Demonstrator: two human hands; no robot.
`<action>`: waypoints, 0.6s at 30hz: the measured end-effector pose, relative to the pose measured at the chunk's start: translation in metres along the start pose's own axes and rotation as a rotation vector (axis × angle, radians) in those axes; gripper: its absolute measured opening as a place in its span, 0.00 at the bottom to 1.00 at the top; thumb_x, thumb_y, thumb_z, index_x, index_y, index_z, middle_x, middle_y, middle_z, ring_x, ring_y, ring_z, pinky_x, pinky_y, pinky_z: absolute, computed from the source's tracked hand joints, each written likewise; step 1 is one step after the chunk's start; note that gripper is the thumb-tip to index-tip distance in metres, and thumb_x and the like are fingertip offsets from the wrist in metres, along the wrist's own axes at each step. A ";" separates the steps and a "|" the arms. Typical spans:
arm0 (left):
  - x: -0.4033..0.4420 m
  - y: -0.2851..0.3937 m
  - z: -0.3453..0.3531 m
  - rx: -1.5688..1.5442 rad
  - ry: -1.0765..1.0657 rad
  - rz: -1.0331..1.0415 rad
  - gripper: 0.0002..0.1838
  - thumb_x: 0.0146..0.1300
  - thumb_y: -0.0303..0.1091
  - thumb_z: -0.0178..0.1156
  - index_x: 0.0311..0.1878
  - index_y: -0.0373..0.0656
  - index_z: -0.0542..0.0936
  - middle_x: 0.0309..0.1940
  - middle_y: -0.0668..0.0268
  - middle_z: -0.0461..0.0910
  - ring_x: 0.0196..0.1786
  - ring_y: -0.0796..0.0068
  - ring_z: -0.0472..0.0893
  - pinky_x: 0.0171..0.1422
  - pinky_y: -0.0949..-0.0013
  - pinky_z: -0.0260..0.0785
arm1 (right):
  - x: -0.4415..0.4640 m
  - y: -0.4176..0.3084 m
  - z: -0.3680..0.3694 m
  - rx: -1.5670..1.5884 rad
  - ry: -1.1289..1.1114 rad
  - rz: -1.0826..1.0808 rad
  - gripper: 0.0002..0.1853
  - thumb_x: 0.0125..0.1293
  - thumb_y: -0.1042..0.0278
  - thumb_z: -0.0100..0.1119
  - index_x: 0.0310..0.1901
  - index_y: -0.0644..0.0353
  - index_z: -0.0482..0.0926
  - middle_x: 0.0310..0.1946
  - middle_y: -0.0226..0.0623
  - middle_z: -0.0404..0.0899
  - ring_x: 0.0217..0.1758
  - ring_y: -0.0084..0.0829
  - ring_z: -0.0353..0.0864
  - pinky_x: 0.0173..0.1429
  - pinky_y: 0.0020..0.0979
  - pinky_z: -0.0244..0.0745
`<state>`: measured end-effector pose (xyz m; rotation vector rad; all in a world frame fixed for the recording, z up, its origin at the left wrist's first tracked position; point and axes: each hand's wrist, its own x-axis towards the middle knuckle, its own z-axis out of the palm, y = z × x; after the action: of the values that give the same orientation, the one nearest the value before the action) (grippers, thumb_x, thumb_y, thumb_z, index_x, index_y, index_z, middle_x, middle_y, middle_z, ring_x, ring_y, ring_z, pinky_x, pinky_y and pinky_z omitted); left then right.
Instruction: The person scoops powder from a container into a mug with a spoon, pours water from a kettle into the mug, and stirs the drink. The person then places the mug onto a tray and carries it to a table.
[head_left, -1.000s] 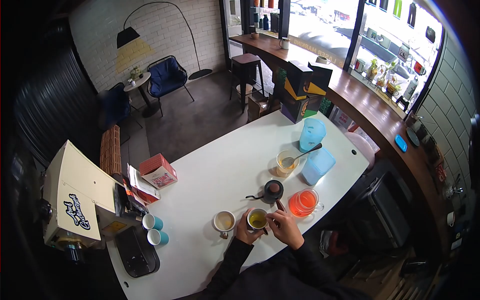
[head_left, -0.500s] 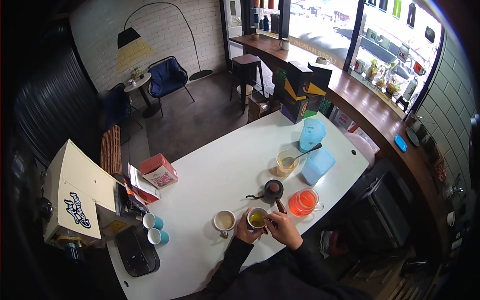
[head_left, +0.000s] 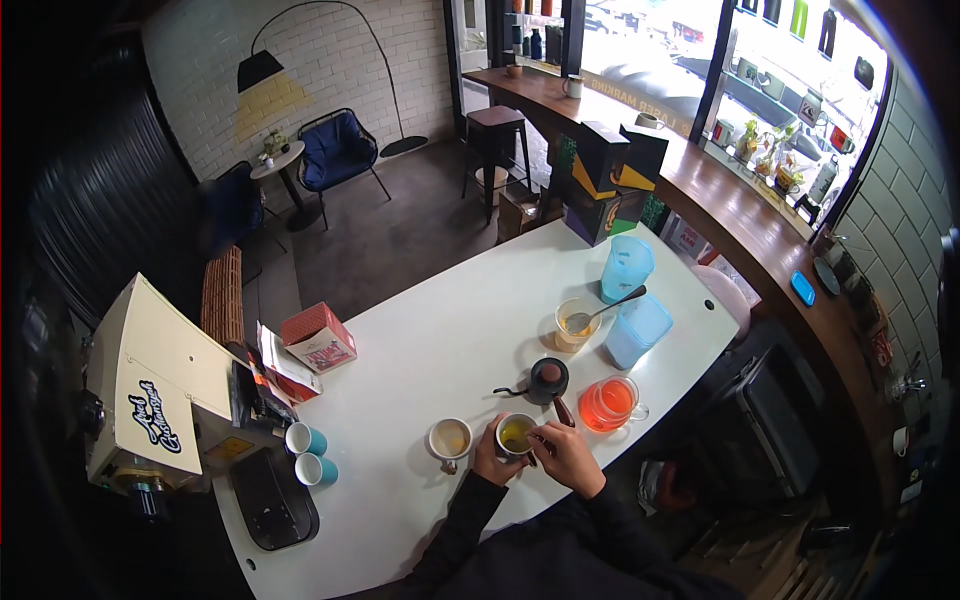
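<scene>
My left hand [head_left: 492, 460] is wrapped around a cup [head_left: 516, 434] of yellow-green liquid. My right hand [head_left: 565, 458] is at the cup's right rim, fingers pinched together; whatever they hold is too small to make out. Left of these stands a second cup [head_left: 450, 438] with pale contents, its handle toward me. Just beyond my hands is a black gooseneck kettle [head_left: 549, 377], spout pointing left. A glass jug [head_left: 610, 403] of red drink sits to its right. Farther back, a spoon [head_left: 580, 321] rests in a clear tub [head_left: 573, 338].
Two light-blue containers [head_left: 637, 330] stand at the table's right, near stacked dark boxes [head_left: 610, 180]. On the left are a cream machine [head_left: 150, 380], two teal paper cups [head_left: 316, 471], a black tray [head_left: 270, 505] and a red-and-white box [head_left: 320, 340]. The white table [head_left: 400, 350] has a rounded edge.
The view has shifted very slightly. Both hands stay at the cup in nearly the same pose, and the objects on the table keep their places.
</scene>
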<state>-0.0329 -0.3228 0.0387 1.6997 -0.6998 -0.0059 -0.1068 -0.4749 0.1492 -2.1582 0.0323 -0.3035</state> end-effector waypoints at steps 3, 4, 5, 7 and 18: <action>0.000 0.001 -0.001 0.009 -0.010 0.002 0.52 0.35 0.27 0.82 0.68 0.42 0.66 0.55 0.54 0.79 0.57 0.56 0.82 0.59 0.60 0.77 | -0.002 0.002 0.000 -0.004 0.002 0.014 0.07 0.64 0.73 0.62 0.41 0.65 0.83 0.32 0.44 0.81 0.32 0.44 0.83 0.39 0.38 0.78; 0.000 0.000 -0.001 0.007 -0.016 -0.006 0.52 0.35 0.27 0.82 0.68 0.42 0.66 0.55 0.54 0.79 0.57 0.56 0.82 0.60 0.60 0.76 | -0.002 0.003 0.001 -0.010 0.005 0.016 0.07 0.64 0.73 0.62 0.41 0.65 0.83 0.32 0.44 0.81 0.32 0.43 0.83 0.39 0.38 0.78; -0.001 0.000 -0.001 0.006 -0.016 -0.005 0.52 0.35 0.27 0.82 0.68 0.42 0.66 0.55 0.54 0.79 0.57 0.56 0.82 0.60 0.60 0.76 | -0.003 0.003 0.001 -0.010 0.005 0.016 0.07 0.64 0.73 0.62 0.41 0.65 0.83 0.32 0.44 0.81 0.32 0.43 0.83 0.39 0.38 0.78; -0.001 0.002 -0.001 -0.011 -0.014 -0.032 0.51 0.36 0.27 0.81 0.68 0.41 0.66 0.55 0.53 0.79 0.58 0.56 0.82 0.60 0.60 0.76 | -0.004 0.003 0.000 -0.002 0.021 -0.005 0.06 0.64 0.73 0.62 0.41 0.64 0.84 0.31 0.44 0.81 0.31 0.42 0.83 0.39 0.38 0.77; -0.001 -0.001 -0.001 -0.001 -0.024 -0.034 0.51 0.37 0.29 0.81 0.69 0.40 0.66 0.57 0.53 0.78 0.59 0.57 0.81 0.62 0.60 0.75 | 0.002 0.005 0.002 -0.001 0.023 -0.020 0.07 0.62 0.75 0.63 0.41 0.66 0.83 0.30 0.44 0.80 0.30 0.41 0.83 0.38 0.35 0.77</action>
<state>-0.0327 -0.3220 0.0377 1.7132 -0.6885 -0.0511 -0.1042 -0.4764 0.1450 -2.1571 0.0238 -0.3399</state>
